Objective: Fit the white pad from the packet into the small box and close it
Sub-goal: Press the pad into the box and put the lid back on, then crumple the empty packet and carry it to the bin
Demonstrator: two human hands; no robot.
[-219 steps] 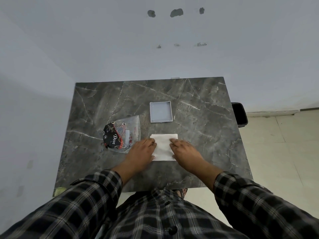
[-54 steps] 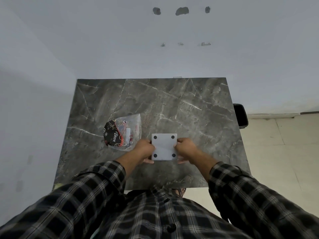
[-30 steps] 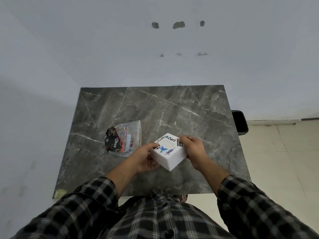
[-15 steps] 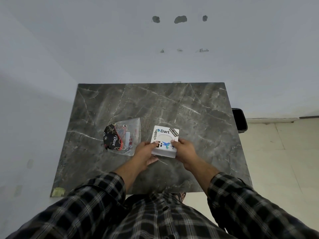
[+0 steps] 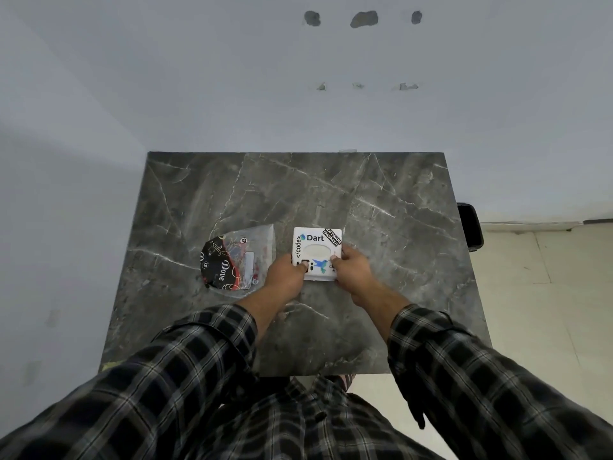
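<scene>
The small white box [image 5: 315, 249] lies flat on the grey marble table [image 5: 381, 207], lid side up, with stickers and an oval slot on top. It looks closed, and the white pad is hidden from view. My left hand [image 5: 288, 273] grips the box's near left edge. My right hand [image 5: 351, 269] grips its near right edge, fingers lying on the lid. The clear plastic packet [image 5: 240, 258] with a black and red label lies just left of the box.
A black object [image 5: 470, 227] sits on the floor beside the table's right edge. A white wall rises directly behind the table. My plaid sleeves cover the near edge of the table.
The box was held underside up, then turned over in the air, and now rests sticker side up on the table. Both hands have stayed on it.
</scene>
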